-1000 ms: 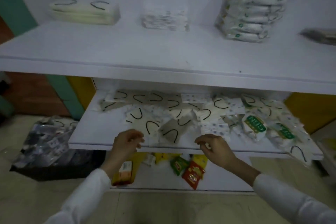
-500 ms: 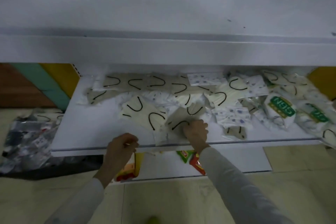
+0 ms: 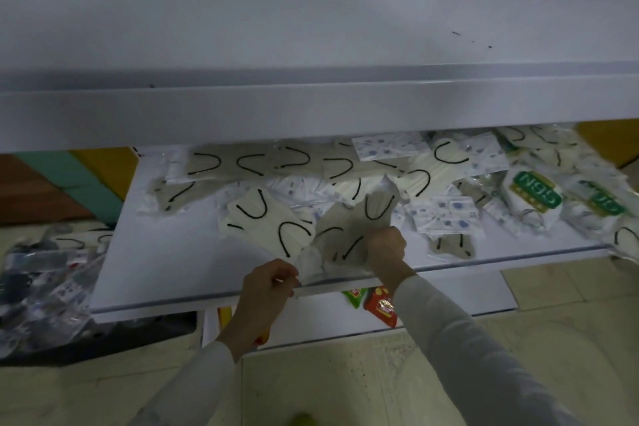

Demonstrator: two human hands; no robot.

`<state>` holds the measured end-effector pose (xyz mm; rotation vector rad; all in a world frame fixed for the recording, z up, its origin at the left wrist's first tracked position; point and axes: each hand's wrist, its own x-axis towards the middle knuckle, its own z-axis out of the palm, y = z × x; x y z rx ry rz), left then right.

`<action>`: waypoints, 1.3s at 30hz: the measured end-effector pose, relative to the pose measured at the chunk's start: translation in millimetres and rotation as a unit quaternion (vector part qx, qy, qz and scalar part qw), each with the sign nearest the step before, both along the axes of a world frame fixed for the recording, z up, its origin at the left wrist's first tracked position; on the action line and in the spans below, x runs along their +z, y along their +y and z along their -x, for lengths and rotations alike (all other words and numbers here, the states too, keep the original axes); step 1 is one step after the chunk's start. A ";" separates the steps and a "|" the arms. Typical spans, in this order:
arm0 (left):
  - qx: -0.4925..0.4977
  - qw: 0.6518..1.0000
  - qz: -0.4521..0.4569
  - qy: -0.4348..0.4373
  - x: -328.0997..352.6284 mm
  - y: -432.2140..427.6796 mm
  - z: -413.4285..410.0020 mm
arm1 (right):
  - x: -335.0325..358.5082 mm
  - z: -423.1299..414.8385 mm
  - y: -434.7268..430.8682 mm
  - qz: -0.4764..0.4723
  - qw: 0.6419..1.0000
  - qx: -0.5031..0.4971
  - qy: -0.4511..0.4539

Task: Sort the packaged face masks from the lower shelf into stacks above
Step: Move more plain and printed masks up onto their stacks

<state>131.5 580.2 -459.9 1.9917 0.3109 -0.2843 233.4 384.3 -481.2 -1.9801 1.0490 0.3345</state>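
As left hand (image 3: 267, 291) joins right hand (image 3: 386, 248), grey mask packet (image 3: 340, 247) has lifted.

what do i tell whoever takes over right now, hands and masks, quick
Left grip: pinches the clear wrapper corner of a grey mask packet at the front edge of the lower shelf.
Right grip: holds the right side of what seems the same packet.
Things: a loose pile of mask packets lies across the lower shelf, with green-labelled packs at its right. The upper shelf is above, its stacks mostly out of view.
Done: cannot tell from this view.
Left: lift this packet to its stack above, then sort the rest of the pile.
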 end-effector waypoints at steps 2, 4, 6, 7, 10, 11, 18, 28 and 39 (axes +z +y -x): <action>-0.001 1.000 0.008 -0.001 -0.5 -0.9 0.5 | -2.1 -6.0 0.7 -0.044 0.997 -0.059 -0.009; 0.002 1.000 0.012 -0.002 -1.3 0.3 2.0 | -3.1 -10.4 2.4 -0.087 0.991 -0.099 -0.023; 0.009 1.000 0.013 0.003 -3.8 3.7 4.2 | -6.5 -14.2 6.9 -0.130 0.986 -0.095 -0.035; 0.009 1.000 0.014 0.007 -5.6 6.0 5.8 | -7.3 -15.0 10.1 -0.156 0.983 -0.088 -0.046; 0.009 1.000 0.010 0.013 -10.2 13.5 9.0 | -11.6 -17.3 16.7 -0.236 0.961 -0.138 -0.048; 0.015 1.000 0.011 0.014 -12.3 16.4 9.3 | -13.1 -17.8 17.6 -0.263 0.952 -0.148 -0.054; 0.028 0.999 0.018 0.026 -19.8 17.7 3.9 | -2.7 -11.5 0.1 -0.283 0.936 -0.185 -0.092; 0.070 0.972 0.196 0.109 -7.8 -51.3 -25.3 | 37.8 29.9 -73.5 -0.413 0.903 -0.029 -0.116; 0.166 0.953 0.241 0.076 4.8 -128.4 -28.3 | 30.2 50.5 -71.7 -0.234 0.927 0.249 -0.153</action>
